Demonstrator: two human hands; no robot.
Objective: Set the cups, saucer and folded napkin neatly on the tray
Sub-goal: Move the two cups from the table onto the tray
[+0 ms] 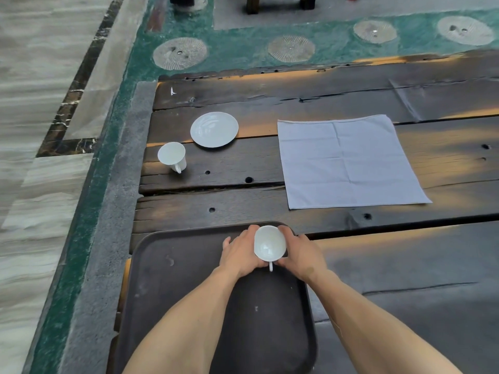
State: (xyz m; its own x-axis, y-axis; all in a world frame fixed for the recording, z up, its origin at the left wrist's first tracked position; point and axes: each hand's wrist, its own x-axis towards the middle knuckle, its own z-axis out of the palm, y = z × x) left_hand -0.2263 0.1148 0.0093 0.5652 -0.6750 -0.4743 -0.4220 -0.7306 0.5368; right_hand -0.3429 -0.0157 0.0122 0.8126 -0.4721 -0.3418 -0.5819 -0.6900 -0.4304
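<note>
Both hands, left (239, 252) and right (301, 256), gripped a cup (269, 243) at the tray's (172, 292) far edge.

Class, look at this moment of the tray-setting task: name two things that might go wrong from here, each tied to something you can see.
1. The cup held by the left hand and right hand sits at the tray's far rim; set down there, it may tip over the edge.
2. The second cup stands near the table's left edge; a careless reach might knock it off.
</note>
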